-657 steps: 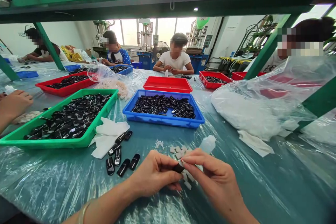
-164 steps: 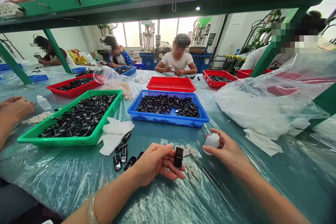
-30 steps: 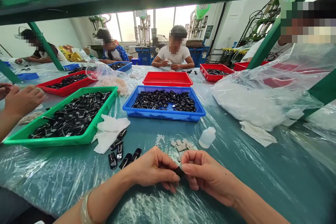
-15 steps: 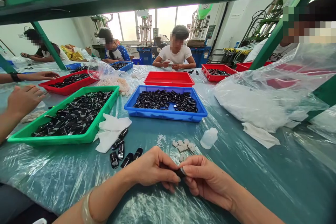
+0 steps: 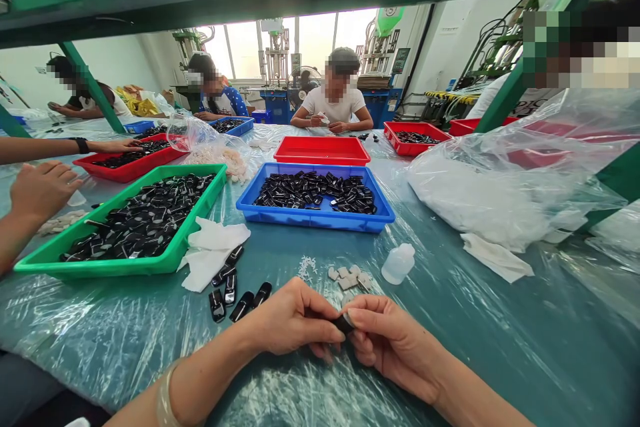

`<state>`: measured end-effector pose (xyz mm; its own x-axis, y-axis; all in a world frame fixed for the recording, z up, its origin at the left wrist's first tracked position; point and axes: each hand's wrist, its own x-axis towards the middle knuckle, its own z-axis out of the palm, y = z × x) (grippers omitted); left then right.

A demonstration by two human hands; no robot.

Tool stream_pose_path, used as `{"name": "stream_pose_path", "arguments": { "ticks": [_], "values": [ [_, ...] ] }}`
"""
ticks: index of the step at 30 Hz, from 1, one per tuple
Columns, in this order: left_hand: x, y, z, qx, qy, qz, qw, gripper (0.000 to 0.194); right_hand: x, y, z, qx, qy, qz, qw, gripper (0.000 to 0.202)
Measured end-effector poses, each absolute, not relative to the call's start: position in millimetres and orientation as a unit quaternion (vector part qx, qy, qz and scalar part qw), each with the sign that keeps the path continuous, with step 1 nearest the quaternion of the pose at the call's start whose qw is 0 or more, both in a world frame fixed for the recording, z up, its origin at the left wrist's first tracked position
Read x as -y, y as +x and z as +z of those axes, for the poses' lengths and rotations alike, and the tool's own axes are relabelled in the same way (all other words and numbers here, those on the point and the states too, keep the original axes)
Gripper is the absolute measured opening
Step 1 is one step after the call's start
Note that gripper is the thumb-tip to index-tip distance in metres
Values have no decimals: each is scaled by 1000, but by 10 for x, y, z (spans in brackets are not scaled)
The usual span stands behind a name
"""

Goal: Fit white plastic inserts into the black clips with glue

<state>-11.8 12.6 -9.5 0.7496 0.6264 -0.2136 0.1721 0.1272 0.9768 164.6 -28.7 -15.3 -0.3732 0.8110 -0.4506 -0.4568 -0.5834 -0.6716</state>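
Between my two hands, low in the middle of the head view, is a small black piece (image 5: 343, 323). My left hand (image 5: 295, 320) pinches it from the left, and my right hand (image 5: 387, 340) closes on its right end. Fingers cover much of it. Several glossy black pieces (image 5: 243, 305) lie left of my left hand, beside a white cloth (image 5: 214, 243). Just beyond my hands are small beige pads (image 5: 347, 277), tiny white bits (image 5: 307, 269) and a translucent white bottle (image 5: 399, 263).
A blue tray (image 5: 315, 219) and a green tray (image 5: 150, 265) hold many black pieces. Behind is a red tray (image 5: 323, 151). Clear plastic bags (image 5: 490, 193) lie at right. A co-worker's hand (image 5: 43, 190) is at left; other people sit around the plastic-covered table (image 5: 500, 340).
My right fingers have shifted slightly on the black piece, and more of it shows. At far left, a co-worker's arm has reached right, over the red tray of black pieces.
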Motion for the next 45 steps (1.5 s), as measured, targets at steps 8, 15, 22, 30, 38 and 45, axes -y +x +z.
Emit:
{"name": "stream_pose_path", "arguments": {
  "ticks": [8, 15, 22, 30, 38, 45],
  "values": [
    [-122, -131, -58, -298, 620, 166, 707, 17, 282, 1660, -75, 239, -397, 798, 386, 26],
    [-116, -132, -52, -305, 616, 151, 711, 17, 291, 1650, -111, 259, -412, 785, 383, 26],
    [-110, -135, -73, -322, 652, 149, 670, 18, 291, 1618, -127, 286, -420, 764, 397, 31],
    [-118, -113, -71, -329, 637, 162, 679, 22, 314, 1594, -136, 289, -414, 751, 427, 27],
    [-109, -125, -54, -331, 636, 164, 678, 19, 326, 1569, -110, 285, -421, 744, 433, 26],
    [-252, -133, -58, -373, 553, 288, 687, 20, 324, 1536, -135, 259, -439, 717, 476, 30]
  ]
}}
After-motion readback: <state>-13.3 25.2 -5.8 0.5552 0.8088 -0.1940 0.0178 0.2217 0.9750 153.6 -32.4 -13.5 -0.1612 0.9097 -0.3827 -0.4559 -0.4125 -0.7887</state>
